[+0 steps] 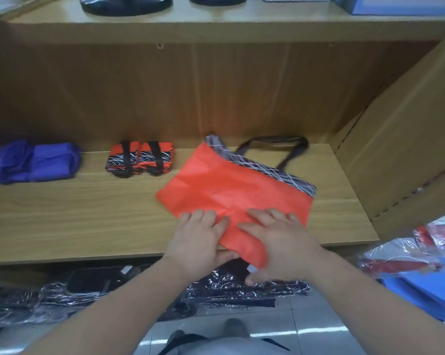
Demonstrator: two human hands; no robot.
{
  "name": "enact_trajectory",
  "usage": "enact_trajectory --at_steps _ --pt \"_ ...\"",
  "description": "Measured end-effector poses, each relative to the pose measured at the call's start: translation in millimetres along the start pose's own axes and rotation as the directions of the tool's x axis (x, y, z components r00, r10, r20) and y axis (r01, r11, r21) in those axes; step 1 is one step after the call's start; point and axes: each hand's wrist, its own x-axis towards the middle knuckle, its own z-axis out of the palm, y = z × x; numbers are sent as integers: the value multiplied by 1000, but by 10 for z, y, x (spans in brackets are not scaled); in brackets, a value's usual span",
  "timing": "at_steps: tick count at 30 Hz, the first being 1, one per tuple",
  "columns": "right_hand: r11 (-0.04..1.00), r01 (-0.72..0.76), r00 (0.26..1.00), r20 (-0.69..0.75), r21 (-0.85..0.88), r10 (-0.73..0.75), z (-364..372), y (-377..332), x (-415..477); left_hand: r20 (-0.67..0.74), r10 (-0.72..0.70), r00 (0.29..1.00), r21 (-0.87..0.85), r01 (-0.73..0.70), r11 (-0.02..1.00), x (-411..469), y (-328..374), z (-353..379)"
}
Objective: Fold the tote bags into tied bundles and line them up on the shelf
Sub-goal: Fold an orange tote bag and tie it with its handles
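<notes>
Two tied bundles [140,158] already stood far left on the shelf [62,213], while the orange tote bag [231,196] lay flat and skewed, its near corner hanging over the shelf's front edge. The left hand [199,242] pinched that near edge, fingers [203,217] on top and thumb beneath; the right hand [280,242] pressed flat, fingers spread. The slick fabric could likely slide off the edge, or a fold begun askew might give a lopsided bundle, with the handles [280,144] trapped beyond reach for tying.
</notes>
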Motion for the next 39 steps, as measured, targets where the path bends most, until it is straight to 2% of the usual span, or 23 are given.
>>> enact_trajectory --at_steps 3,6,9,13,15,18,21,23,27,30,33,39 --pt "1000 2 996 -89 -15 -3 148 249 -107 -41 -60 997 -37 59 998 35 9 35" --pt "1000 -7 979 -206 2 7 212 580 -179 45 -81 996 -70 84 994 46 -91 84" --pt "999 29 964 -262 -31 -36 310 742 -193 133 -102 986 -100 116 988 -24 -116 103" --pt "991 130 926 -353 -30 -132 428 797 -173 68 -126 990 -134 134 982 -160 -191 71" --pt "984 170 924 -356 59 -139 447 860 -186 48 -152 987 -142 157 977 -220 -248 72" --pt "939 169 952 -296 299 -77 393 973 -215 48 -210 977 -162 215 963 -371 -325 132" --pt "860 198 944 -328 470 -38 347 1056 -198 7 -292 957 -326 278 904 -528 -391 190" --pt "854 192 930 -366 483 -2 386 1067 -156 -27 -372 928 -431 325 842 -567 -405 195" --pt "890 142 894 -443 433 72 492 973 -48 -172 -470 866 -546 314 777 -587 -386 173" --pt "865 102 877 -454 492 155 445 932 -21 -179 -515 838 -617 312 723 -595 -392 147" --pt "814 80 910 -376 576 177 399 935 -31 -138 -549 824 -688 319 652 -619 -429 127" --pt "825 41 936 -311 564 166 319 911 -3 -128 -527 840 -657 326 680 -659 -477 86"
